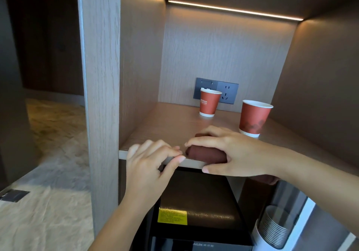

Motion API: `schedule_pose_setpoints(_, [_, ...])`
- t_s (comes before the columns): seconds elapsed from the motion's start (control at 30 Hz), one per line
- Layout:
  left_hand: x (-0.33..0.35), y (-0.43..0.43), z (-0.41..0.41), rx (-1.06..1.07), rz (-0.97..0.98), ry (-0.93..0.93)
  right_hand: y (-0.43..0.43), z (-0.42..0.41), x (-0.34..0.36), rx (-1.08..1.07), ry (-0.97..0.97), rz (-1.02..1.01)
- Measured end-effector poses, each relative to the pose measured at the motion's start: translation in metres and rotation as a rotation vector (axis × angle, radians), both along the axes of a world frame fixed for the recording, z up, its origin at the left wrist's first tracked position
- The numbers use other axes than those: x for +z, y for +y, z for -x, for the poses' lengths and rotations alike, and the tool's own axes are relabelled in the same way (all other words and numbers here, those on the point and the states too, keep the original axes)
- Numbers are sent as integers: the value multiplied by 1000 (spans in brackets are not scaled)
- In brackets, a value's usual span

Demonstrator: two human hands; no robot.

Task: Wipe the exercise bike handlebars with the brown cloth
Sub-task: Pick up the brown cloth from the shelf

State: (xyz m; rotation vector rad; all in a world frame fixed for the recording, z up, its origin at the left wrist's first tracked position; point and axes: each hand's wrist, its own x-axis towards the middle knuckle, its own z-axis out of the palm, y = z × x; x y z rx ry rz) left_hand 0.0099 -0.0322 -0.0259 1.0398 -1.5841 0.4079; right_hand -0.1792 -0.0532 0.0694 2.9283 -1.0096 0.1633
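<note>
Gripping the folded brown cloth (204, 153) at the front edge of the wooden shelf (155, 134), our right hand (233, 151) is closing over it, fingers (196, 141) curled across the top and thumb tucked under the shelf lip, so they are clamped on the cloth. Our left hand (153, 161) is resting just beside it on the shelf edge, its fingers pinched together against the lip and touching no cloth that we can see.

We are judging the nearer red paper cup (254, 117) as the main hazard: it is standing close behind our right hand, and a lift that swings backward or upward could knock it over. The farther red paper cup (209, 103), in front of the grey wall socket (215, 93), is well apart. A loose fold could also be dragging on the shelf edge as the cloth comes away.

We are seeing no exercise bike or handlebars here. Most of the cloth is hidden under our hand. Whether the cups hold liquid is unclear, and the dark box (194, 202) below the shelf is partly cut off.
</note>
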Motion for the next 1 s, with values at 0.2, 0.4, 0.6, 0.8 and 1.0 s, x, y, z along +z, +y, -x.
schedule_pose_setpoints(0.2, [3,4,0,-9,-69,-4,13,2,-2,-17,-150,41])
schedule_pose_setpoints(0.4, [9,41,-6,-122,-104,89,27,-9,-10,58,-377,-6])
schedule_pose_setpoints(0.6, [15,94,-41,200,-30,-23,48,-51,-40,214,-683,-200])
schedule_pose_setpoints(0.8, [-2,147,-73,496,-92,-80,67,-109,-73,390,-879,-463])
schedule_pose_setpoints(1.0, [-31,212,-103,840,-173,-105,95,-183,-101,583,-849,-695])
